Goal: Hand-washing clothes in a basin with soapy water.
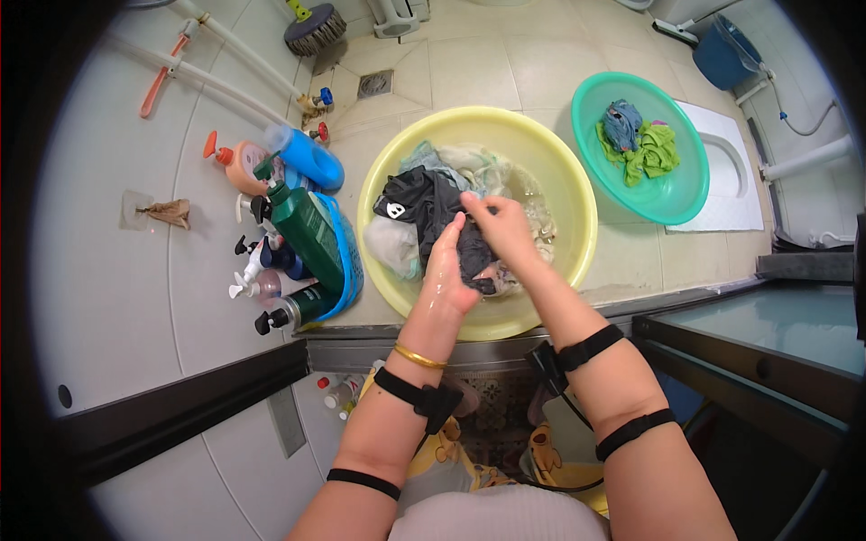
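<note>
The dark cloth (422, 197) lies within the basin (575, 207), left of its middle, bunched atop paler laundry (391, 245). The left hand (444, 275) cradles its near end, thumb opposed to fairly straight fingers; the right hand's (507, 233) bent fingers pinch it from the other side. Best to rub small folds between them, low inside the basin's rim so drips fall in, shifting grip often.

The forearms (622, 394) extended forward and converged. The left hand (446, 275) pointed away, wet palm turned inward; the right hand (507, 233), back uppermost, angled its bent fingers (477, 206) toward the left fingertips (457, 222).
</note>
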Demonstrator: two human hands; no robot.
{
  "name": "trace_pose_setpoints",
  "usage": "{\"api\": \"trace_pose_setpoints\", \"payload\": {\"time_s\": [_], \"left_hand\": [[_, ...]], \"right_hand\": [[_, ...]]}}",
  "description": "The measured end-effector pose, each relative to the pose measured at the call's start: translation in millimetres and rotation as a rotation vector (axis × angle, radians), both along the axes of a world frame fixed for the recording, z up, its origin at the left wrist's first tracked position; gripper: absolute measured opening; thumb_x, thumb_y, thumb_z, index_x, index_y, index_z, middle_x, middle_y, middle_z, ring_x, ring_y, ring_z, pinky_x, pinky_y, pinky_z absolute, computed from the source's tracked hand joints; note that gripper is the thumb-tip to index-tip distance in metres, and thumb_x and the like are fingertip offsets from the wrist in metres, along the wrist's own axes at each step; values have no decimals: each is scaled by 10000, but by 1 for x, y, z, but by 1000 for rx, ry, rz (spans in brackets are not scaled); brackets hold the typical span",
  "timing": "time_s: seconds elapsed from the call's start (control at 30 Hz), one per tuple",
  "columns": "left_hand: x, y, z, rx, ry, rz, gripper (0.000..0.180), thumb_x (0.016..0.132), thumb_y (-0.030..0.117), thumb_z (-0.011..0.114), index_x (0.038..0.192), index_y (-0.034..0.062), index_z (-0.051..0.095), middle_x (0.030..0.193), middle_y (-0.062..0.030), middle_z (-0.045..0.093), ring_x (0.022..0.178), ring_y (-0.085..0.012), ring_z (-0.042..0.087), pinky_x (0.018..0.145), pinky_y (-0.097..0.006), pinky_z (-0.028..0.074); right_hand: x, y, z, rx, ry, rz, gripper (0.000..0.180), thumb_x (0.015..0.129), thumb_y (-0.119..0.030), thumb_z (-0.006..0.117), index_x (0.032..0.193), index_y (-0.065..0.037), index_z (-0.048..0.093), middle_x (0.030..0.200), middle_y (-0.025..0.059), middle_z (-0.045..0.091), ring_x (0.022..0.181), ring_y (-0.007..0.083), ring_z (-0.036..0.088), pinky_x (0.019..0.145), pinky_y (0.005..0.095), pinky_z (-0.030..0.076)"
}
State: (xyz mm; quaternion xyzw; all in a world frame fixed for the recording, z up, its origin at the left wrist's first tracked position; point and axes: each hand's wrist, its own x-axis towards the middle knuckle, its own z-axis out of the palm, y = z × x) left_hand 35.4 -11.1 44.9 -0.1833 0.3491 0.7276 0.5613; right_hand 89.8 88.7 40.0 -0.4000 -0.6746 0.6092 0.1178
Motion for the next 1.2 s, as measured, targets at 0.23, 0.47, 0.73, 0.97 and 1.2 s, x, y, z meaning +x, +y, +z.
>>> {"api": "trace_pose_setpoints", "payload": {"time_s": [0.23, 0.47, 0.73, 0.97, 1.2], "left_hand": [[-46, -26, 7, 6, 11, 102, 173, 920, 260, 527, 947, 98, 579, 911, -57, 639, 722, -156, 628, 516, -261, 496], [-27, -36, -26, 604, 141, -61, 374, 895, 473, 508, 1075, 151, 571, 1029, -42, 619, 953, -199, 592, 833, -352, 483], [-20, -30, -31, 832, 27, -2, 313, 908, 436, 464, 994, 161, 586, 963, -30, 623, 888, -186, 606, 808, -361, 490], [-60, -34, 23, 519, -217, 29, 347, 873, 378, 509, 1017, 74, 595, 964, -82, 639, 719, -189, 555, 557, -246, 458], [-67, -45, 26, 416, -280, 357, 401, 866, 418, 516, 980, 37, 568, 896, -87, 571, 727, -168, 482, 537, -235, 429]], "right_hand": [[15, 34, 32, -783, 407, -215, 282, 847, -246, 626, 1044, -53, 569, 880, 38, 608, 774, 107, 583, 632, 244, 465], [-17, -71, 46, 559, 283, 117, 187, 748, -217, 651, 798, -64, 557, 777, 131, 508, 822, 306, 541, 734, 394, 419], [-22, -84, 45, 591, 211, 43, 277, 798, -274, 596, 639, -56, 535, 673, 122, 496, 650, 300, 537, 606, 382, 406], [5, 28, -30, -512, 216, -212, 440, 830, -392, 610, 1036, -12, 528, 983, 107, 583, 886, 225, 576, 744, 330, 444], [14, -34, -60, 308, -7, 179, 538, 661, -128, 763, 1096, -2, 474, 915, 136, 586, 839, 258, 593, 748, 342, 466]]}}
